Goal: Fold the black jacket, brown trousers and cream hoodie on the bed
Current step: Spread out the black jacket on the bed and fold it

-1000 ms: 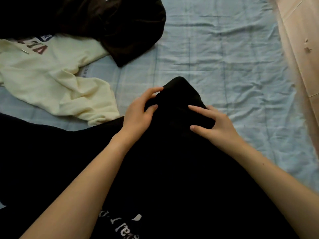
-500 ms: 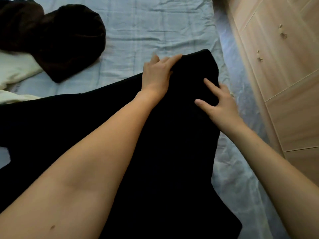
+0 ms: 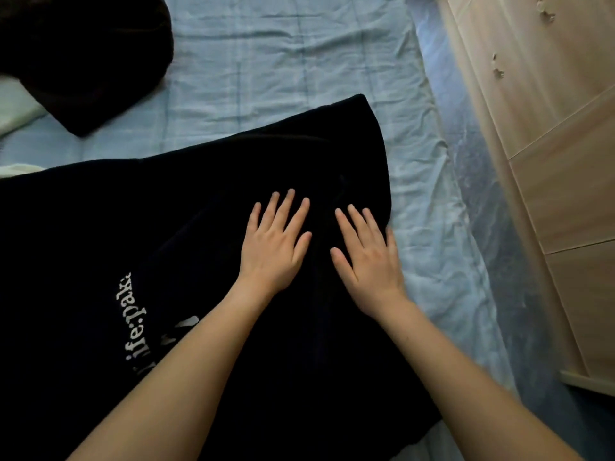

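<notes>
The black jacket (image 3: 206,207) with white lettering lies spread over the light blue bed sheet (image 3: 266,61), its far corner pointing toward the upper right. My left hand (image 3: 274,247) lies flat on the jacket with straight fingers. Beside it, my right hand (image 3: 367,261) also presses flat on the cloth near the jacket's right edge. The brown trousers (image 3: 86,61) sit bunched at the upper left. Only slivers of the cream hoodie (image 3: 15,104) show at the left edge, partly under the trousers.
A light wooden wardrobe (image 3: 549,134) with small knobs runs along the right side of the bed. A narrow strip of sheet lies between the jacket and the bed's right edge.
Both hands have come back from the jacket's far corner toward me and now lie flat side by side. The view has tilted so the white lettering shows again.
</notes>
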{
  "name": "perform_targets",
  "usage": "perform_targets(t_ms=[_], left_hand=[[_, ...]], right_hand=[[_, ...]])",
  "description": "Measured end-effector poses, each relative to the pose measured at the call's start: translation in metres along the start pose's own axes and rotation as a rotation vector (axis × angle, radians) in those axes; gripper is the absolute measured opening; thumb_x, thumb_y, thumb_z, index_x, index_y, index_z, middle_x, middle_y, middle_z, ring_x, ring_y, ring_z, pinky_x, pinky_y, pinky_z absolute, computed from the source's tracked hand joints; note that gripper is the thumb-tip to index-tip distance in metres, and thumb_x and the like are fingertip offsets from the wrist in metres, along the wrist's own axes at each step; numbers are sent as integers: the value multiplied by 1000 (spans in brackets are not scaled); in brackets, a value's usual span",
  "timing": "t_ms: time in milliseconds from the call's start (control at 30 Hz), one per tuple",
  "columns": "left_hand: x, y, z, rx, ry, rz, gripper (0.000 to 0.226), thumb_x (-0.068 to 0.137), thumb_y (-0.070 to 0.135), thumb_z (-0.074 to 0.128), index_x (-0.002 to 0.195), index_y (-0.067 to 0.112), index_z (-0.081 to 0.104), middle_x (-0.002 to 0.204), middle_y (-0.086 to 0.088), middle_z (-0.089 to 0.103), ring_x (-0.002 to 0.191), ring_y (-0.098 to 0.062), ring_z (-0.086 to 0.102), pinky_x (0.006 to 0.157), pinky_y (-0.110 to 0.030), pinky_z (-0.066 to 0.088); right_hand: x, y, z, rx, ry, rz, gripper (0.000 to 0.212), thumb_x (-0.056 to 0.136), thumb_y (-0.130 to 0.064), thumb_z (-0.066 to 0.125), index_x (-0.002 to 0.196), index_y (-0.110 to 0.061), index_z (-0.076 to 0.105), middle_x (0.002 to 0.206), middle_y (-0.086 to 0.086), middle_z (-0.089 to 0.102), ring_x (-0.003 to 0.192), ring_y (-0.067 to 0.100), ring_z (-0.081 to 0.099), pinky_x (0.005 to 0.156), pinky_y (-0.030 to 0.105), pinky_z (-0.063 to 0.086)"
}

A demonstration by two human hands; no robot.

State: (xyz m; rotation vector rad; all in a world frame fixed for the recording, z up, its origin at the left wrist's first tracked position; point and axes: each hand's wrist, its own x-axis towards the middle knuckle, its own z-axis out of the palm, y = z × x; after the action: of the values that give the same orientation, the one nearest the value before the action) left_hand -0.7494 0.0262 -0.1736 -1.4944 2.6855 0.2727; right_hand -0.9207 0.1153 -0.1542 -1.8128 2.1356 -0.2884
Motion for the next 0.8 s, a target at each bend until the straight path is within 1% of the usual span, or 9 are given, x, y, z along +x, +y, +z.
perform_targets(t_ms=[133, 200, 267, 367, 500, 567, 633, 667, 800], left_hand=[[-12, 5, -22, -134, -41, -28, 60, 101, 49, 20, 156, 27, 11, 165, -1, 5, 151, -21, 0, 122, -42, -1], [-44, 18, -39, -338, -9, -9, 60, 101, 50, 23, 156, 27, 18, 164, 2, 11, 151, -18, 4, 122, -40, 3], [-93, 41, -49, -464, 10, 132, 60, 99, 51, 29, 154, 28, 25, 162, 6, 19, 151, -15, 9, 122, -37, 7], [-152, 67, -40, -438, -57, 258, 59, 98, 52, 32, 153, 31, 28, 163, 8, 15, 151, -14, 3, 123, -36, 5], [-170, 75, -14, -358, -111, 181, 60, 98, 54, 28, 154, 36, 19, 164, 6, 1, 151, -15, -11, 121, -33, -3], [-168, 74, -9, -348, -114, 196, 58, 98, 55, 27, 153, 39, 19, 164, 7, 3, 151, -15, -10, 121, -33, -4], [-168, 77, -7, -343, -122, 216, 57, 98, 55, 27, 153, 41, 18, 164, 9, 4, 151, -15, -10, 121, -37, -2], [-169, 80, -7, -347, -128, 233, 57, 99, 55, 27, 153, 42, 18, 164, 10, 4, 151, -15, -10, 121, -39, -2], [-180, 111, -5, -292, -167, 335, 56, 99, 57, 25, 152, 46, 14, 164, 13, 5, 151, -19, -9, 119, -51, -4]], right_hand=[[-31, -5, -19, 114, 52, 82, 58, 100, -51, 24, 155, -33, 26, 164, 4, 20, 151, 24, 15, 119, 49, 17], [-73, -3, -31, 124, 65, 199, 55, 101, -47, 33, 154, -31, 31, 157, 15, 30, 140, 33, 32, 112, 47, 31], [-121, 1, -36, 127, 9, 306, 56, 100, -42, 45, 152, -26, 36, 141, 17, 45, 123, 34, 46, 102, 45, 42], [-165, 6, -38, 156, -127, 368, 63, 97, -44, 54, 153, -29, 31, 130, 9, 44, 114, 29, 52, 98, 38, 45], [-175, 12, -38, 400, -185, 398, 80, 85, -42, 73, 151, -45, 28, 121, 1, 41, 110, 20, 55, 92, 16, 37], [-175, 13, -43, 517, -206, 331, 82, 81, -34, 78, 148, -50, 32, 131, -3, 52, 120, 13, 54, 102, 20, 39], [-180, 16, -51, 627, -180, 251, 78, 81, -20, 79, 144, -44, 42, 139, -14, 55, 129, 0, 49, 110, 23, 39], [-185, 20, -56, 670, -156, 238, 75, 80, -13, 79, 143, -40, 47, 139, -18, 55, 129, -6, 47, 110, 20, 38], [-223, 60, -83, 754, -151, 304, 79, 78, 0, 79, 141, -38, 50, 135, -28, 54, 124, -15, 47, 98, 3, 36]])
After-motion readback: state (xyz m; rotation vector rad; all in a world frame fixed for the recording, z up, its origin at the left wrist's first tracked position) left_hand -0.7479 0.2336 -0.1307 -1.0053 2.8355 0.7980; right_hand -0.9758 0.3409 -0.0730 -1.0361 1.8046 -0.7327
